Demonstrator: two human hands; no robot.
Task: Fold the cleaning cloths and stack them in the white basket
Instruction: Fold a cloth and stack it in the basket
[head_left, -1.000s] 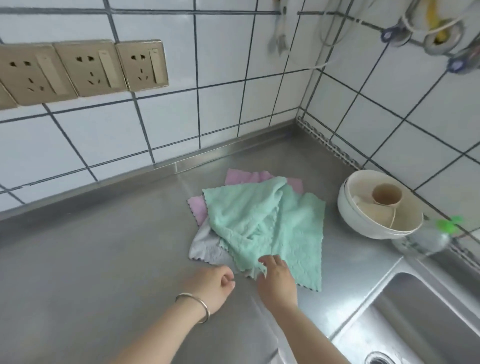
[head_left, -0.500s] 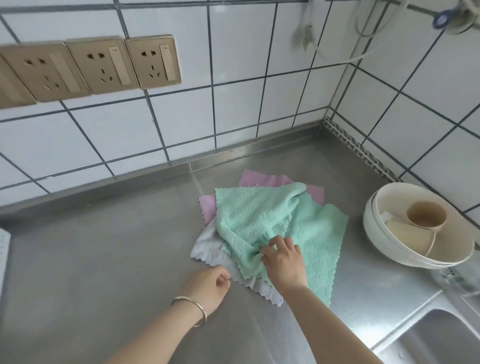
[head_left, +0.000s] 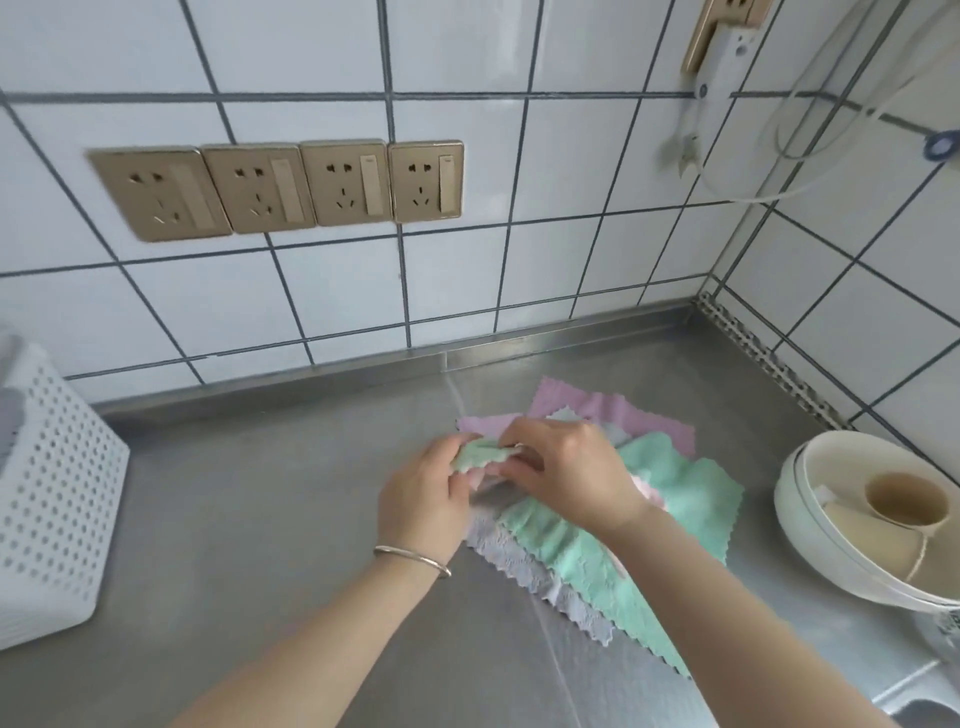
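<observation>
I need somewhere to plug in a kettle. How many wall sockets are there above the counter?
4 in a row on the tiled wall: far left, second, third, fourth. Another plate at the top edge is cut off.

White tiled walls (head_left: 519, 171) meet in a corner above the steel bench (head_left: 249, 519). Four gold sockets (head_left: 280, 187) line the back wall.

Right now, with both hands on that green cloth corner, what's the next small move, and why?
Probably lift the green cloth clear of the pile and spread it flat on the bare counter. The left hand and right hand both pinch one bunched corner, while the rest lies rumpled over the grey cloth and pink cloth. The white basket waits at the left.
</observation>
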